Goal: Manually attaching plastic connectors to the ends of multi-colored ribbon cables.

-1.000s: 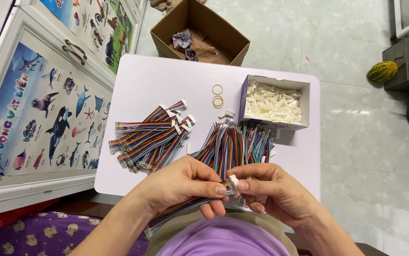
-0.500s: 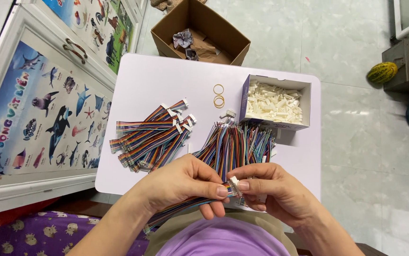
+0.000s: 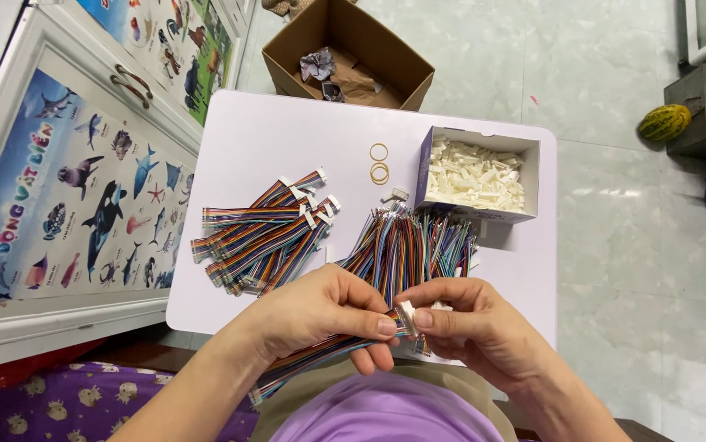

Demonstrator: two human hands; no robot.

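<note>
My left hand (image 3: pixel 320 311) pinches the end of a flat rainbow ribbon cable (image 3: pixel 304 360) that trails down toward my lap. My right hand (image 3: pixel 476 323) holds a small white plastic connector (image 3: pixel 408 317) against that cable end, fingertips of both hands almost touching. Just beyond my hands lies a loose bundle of multicoloured wires (image 3: pixel 406 245) on the white table (image 3: pixel 287 131). To its left sits a pile of finished ribbon cables with white connectors (image 3: pixel 263 229).
A small open box of white connectors (image 3: pixel 476 173) stands at the table's right back. Rubber bands (image 3: pixel 379 164) lie beside it. A cardboard box (image 3: pixel 349 53) sits on the tiled floor beyond. A cabinet with sea-animal pictures (image 3: pixel 75 180) is on the left.
My hands have stayed nearly in place; the fingertips have shifted slightly around the connector at the cable end.
</note>
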